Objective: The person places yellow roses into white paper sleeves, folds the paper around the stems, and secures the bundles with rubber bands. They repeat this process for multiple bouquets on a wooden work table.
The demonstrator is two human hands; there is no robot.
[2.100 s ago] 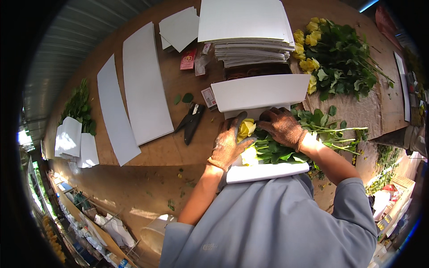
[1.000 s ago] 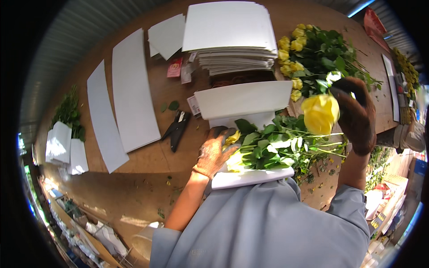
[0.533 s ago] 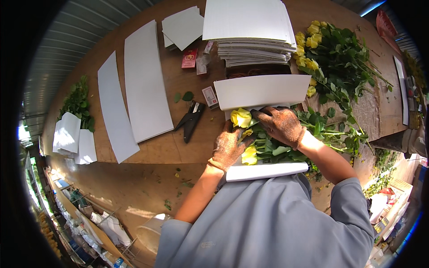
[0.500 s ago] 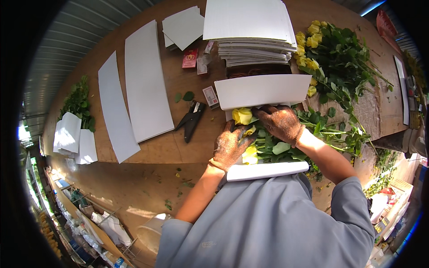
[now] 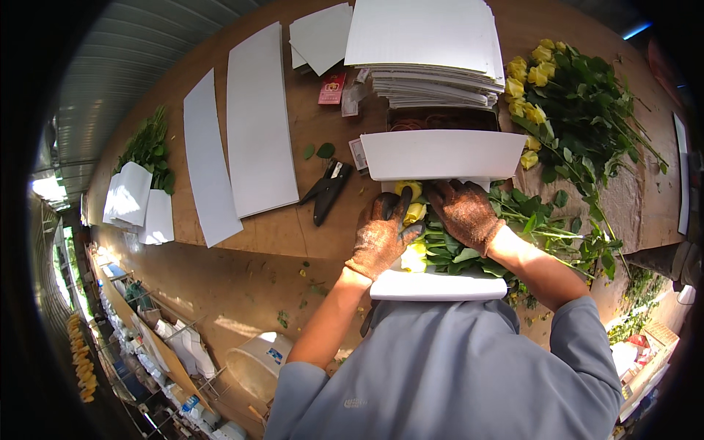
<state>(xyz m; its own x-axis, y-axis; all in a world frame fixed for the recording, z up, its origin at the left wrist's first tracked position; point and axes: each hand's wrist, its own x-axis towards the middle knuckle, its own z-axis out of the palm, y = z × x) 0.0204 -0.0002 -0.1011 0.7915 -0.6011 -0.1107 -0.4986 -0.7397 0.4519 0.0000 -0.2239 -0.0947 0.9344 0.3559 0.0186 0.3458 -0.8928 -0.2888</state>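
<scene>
My left hand [image 5: 381, 233], in a brown work glove with dark fingertips, reaches over yellow rose heads [image 5: 415, 213] at the left end of a bunch. Its thumb and forefinger are apart and touch the blooms. My right hand [image 5: 465, 214], gloved alike, curls over the leafy stems [image 5: 443, 247] just behind the farthest rose head, apparently round that rose's stem; its fingertips are partly hidden. The roses lie on a white sheet whose near edge [image 5: 438, 287] folds up against my body. Beyond my hands its far flap [image 5: 444, 155] stands raised.
A tall stack of white sheets [image 5: 425, 37] stands behind the flap. To the left lie a black stapler [image 5: 326, 192], long white sheets [image 5: 260, 125] and a wrapped bunch [image 5: 132, 194]. More yellow roses [image 5: 579, 103] lie at the right. A white bucket [image 5: 257, 363] stands below the table.
The farthest rose head now sits farther under the raised flap and shows less. My left forefinger has reached forward onto it, and my right hand has moved slightly nearer me. The view has shifted.
</scene>
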